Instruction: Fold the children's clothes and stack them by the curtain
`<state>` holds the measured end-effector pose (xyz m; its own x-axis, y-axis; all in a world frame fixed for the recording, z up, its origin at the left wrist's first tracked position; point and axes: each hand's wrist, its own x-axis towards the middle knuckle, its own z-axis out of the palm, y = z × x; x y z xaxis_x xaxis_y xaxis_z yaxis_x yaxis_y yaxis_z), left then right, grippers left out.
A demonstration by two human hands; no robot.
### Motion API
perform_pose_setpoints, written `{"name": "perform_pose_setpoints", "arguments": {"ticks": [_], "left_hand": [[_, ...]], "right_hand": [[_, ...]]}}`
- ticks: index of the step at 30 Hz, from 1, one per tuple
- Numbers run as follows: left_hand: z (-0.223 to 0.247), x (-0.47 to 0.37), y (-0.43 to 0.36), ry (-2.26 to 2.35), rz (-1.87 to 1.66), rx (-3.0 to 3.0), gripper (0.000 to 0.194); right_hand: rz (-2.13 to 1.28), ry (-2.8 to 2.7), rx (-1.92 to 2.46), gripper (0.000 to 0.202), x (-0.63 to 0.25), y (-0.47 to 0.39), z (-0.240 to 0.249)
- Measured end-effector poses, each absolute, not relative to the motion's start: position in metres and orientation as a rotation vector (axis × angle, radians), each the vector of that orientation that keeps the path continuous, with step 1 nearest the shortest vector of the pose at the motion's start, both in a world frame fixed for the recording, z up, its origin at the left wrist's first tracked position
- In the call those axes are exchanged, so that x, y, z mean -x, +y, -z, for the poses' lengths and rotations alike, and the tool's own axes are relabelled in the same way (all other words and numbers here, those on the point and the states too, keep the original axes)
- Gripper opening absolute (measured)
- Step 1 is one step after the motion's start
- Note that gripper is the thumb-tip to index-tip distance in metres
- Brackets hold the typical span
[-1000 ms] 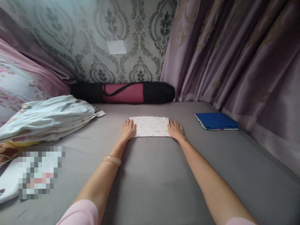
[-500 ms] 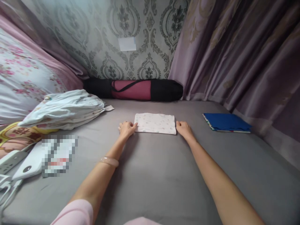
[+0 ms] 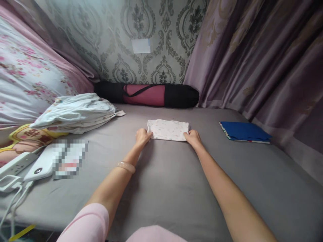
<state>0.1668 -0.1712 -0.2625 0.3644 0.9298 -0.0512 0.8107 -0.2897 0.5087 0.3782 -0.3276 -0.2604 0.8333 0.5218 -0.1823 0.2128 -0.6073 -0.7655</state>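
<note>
A small white folded cloth (image 3: 168, 129) with a faint dotted print lies flat on the grey bed sheet (image 3: 164, 181). My left hand (image 3: 142, 137) pinches its near left corner, fingers curled onto the edge. My right hand (image 3: 193, 137) grips the near right corner in the same way. Both arms reach straight forward over the sheet, and a pale bangle sits on my left wrist.
A pile of folded white bedding (image 3: 75, 112) lies at the left, with a floral pillow (image 3: 27, 80) behind it. A rolled black and maroon bag (image 3: 147, 95) rests against the patterned wall. A folded blue cloth (image 3: 244, 131) lies at the right near purple curtains (image 3: 259, 57). A power strip (image 3: 15, 163) and cables sit at the left edge.
My hands went from lying flat beside the cloth to closing on its two near corners. The cloth's near edge has shifted slightly and the camera has turned a little left.
</note>
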Motion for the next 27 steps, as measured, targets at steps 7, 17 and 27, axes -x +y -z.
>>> {"name": "perform_pose_setpoints", "arguments": {"ticks": [7, 17, 27], "left_hand": [[0.254, -0.158, -0.177, 1.340, -0.535, -1.906, 0.024], [0.258, -0.098, -0.214, 1.050, -0.416, -1.857, 0.058], [0.252, -0.084, -0.236, 1.045, -0.253, -2.370, 0.031]], "right_hand": [[-0.764, -0.384, 1.866, 0.004, -0.374, -0.347, 0.252], [-1.257, -0.382, 1.673, 0.006, -0.366, -0.427, 0.242], [-1.418, -0.404, 1.636, 0.013, -0.362, -0.455, 0.236]]}}
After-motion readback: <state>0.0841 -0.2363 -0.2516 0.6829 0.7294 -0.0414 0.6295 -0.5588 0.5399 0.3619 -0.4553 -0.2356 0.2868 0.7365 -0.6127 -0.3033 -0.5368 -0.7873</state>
